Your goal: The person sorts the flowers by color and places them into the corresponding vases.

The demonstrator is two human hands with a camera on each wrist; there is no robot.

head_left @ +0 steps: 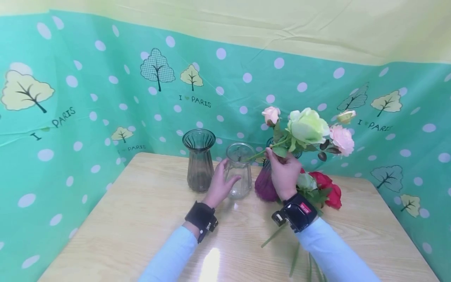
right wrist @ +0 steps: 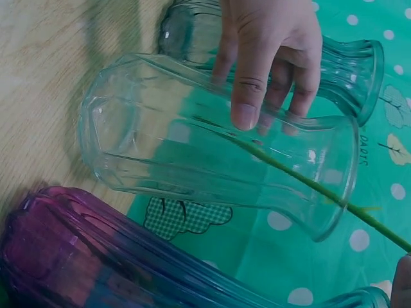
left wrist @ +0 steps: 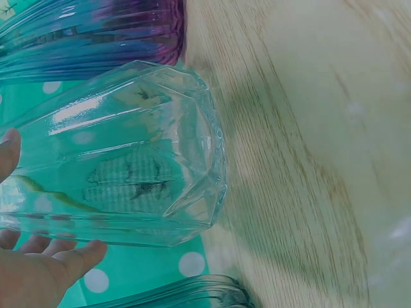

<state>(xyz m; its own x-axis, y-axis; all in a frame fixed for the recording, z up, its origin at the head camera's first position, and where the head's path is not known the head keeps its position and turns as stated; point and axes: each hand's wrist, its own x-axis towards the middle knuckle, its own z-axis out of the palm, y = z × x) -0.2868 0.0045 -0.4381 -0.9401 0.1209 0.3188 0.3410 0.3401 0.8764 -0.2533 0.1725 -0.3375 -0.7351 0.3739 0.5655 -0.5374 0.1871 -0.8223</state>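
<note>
A clear glass vase stands upright on the table between two others. My left hand holds it from the left, thumb across the front and fingers along the side, as the right wrist view shows. My right hand pinches the stem of an artificial flower spray, just below a large pale green rose with pink blooms. Through the vase's mouth the stem slants down, its lower end visible through the glass. In the left wrist view, my left fingertips lie against the vase wall.
A grey ribbed vase stands to the left, and a purple-blue vase to the right, partly behind my right hand. Red artificial flowers lie on the table under my right forearm, stems toward me. A patterned green curtain surrounds the table.
</note>
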